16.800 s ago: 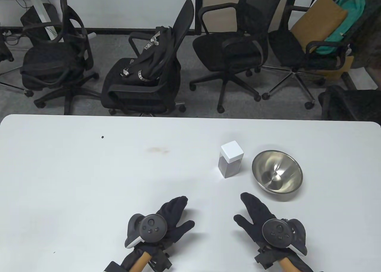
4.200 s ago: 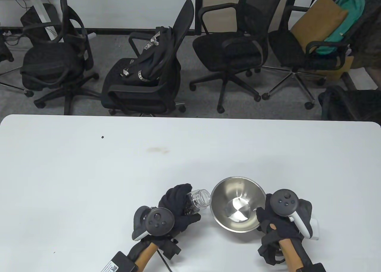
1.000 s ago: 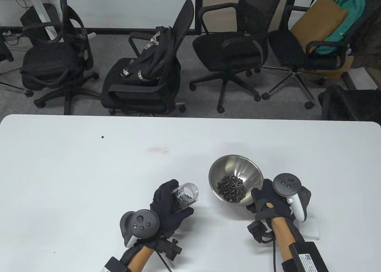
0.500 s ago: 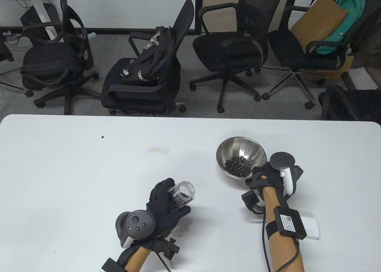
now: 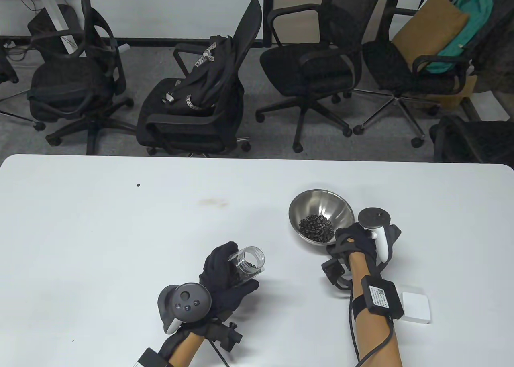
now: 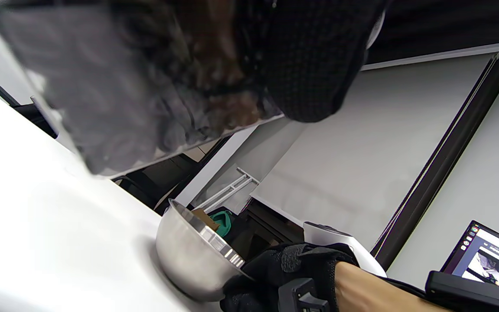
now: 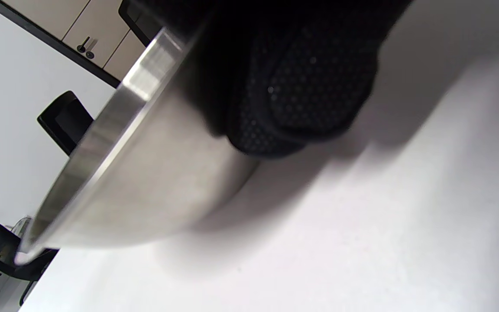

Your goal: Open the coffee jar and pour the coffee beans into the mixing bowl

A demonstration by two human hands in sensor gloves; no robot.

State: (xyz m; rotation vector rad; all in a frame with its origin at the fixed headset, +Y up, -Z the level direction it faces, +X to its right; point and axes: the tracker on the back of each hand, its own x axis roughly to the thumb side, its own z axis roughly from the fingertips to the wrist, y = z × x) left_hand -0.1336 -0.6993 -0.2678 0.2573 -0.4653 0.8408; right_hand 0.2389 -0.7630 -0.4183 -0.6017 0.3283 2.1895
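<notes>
From here my table view is bright, evenly lit and sharp; the white table (image 5: 100, 242) carries only soft shadows; my left wrist view blurs the clear plastic jar (image 6: 115, 86) close to the lens; in my right wrist view the shiny steel bowl (image 7: 137, 173) is smeared, with glare along its rim

My left hand (image 5: 225, 272): black knit glove, dotted palm | dark round tracker (image 5: 185, 300), white grip, at 6 o'clock | my right hand (image 5: 355, 240): black glove, strapped | tracker (image 5: 375, 222) dark disc, white handle | forearm box (image 5: 379, 296), white label, black cable
</notes>
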